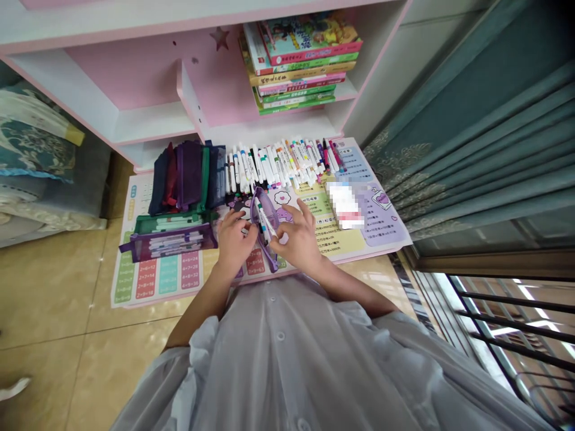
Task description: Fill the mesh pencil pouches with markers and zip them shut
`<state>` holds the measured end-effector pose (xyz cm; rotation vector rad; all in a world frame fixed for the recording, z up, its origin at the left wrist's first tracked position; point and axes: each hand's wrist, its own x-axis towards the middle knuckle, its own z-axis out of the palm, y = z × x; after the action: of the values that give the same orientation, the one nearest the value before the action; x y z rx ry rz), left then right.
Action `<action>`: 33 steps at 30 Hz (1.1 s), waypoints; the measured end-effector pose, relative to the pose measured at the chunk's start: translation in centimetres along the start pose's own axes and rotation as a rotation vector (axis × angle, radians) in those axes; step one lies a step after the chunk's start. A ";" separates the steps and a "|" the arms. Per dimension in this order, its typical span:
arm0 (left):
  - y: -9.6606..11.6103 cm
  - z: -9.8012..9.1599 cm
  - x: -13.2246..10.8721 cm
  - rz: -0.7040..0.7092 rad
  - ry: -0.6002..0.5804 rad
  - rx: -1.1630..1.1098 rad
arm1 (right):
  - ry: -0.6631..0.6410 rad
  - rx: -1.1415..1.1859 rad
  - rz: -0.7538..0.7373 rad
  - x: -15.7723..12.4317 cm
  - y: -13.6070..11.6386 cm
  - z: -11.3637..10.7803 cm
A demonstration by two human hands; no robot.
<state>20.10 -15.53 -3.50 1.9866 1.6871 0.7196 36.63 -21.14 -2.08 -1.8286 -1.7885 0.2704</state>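
1. Holding a purple mesh zip pouch [265,236], tilted on its end, between the person's two bare hands: the left hand [232,242] is curled against the pouch's left side, fingers closed on it.
2. Gripping a white marker pen with a green band [264,220] that lies along the pouch, the right hand [299,239] pinches it between thumb and fingertips.
3. Lying just left of the left hand, a second purple mesh pouch with a green top [171,240] holds several marker pens.
4. Standing behind it, a row of dark fabric pencil cases [188,176] leans together.
5. Spread across a printed paper multiplication-table mat [157,272], many loose white-barrelled marker pens [278,163] lie side by side above the hands.
6. Resting right of the right hand is a small white box [345,205] (blurred, so its print cannot be read).
7. Rising behind everything, a pink-and-white wooden shelf [135,78] carries a stack of children's books [300,63].
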 end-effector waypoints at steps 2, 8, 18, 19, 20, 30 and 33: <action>0.1 0.0 0.0 0.001 -0.004 0.004 | -0.024 -0.014 0.011 0.0 -0.1 0.4; 0.1 -0.1 0.0 0.003 -0.013 0.023 | -0.152 -0.094 0.051 0.4 -0.8 0.7; -0.1 0.0 0.0 0.009 -0.003 0.016 | -0.240 -0.184 0.027 0.8 -1.3 1.1; -0.1 0.0 0.0 0.009 -0.003 0.014 | -0.243 -0.184 0.024 0.8 -1.3 1.2; -0.1 0.0 0.0 0.008 -0.002 0.012 | -0.245 -0.182 0.023 0.8 -1.3 1.2; -0.2 0.0 0.0 0.012 0.004 -0.005 | 0.042 -0.151 0.087 6.2 0.8 0.5; -0.3 0.1 0.0 0.016 0.004 0.005 | 0.055 -0.192 0.113 9.8 1.9 1.3</action>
<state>19.93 -15.49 -3.75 2.0057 1.6789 0.7264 38.49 -11.21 -1.83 -2.0545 -1.7267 0.0927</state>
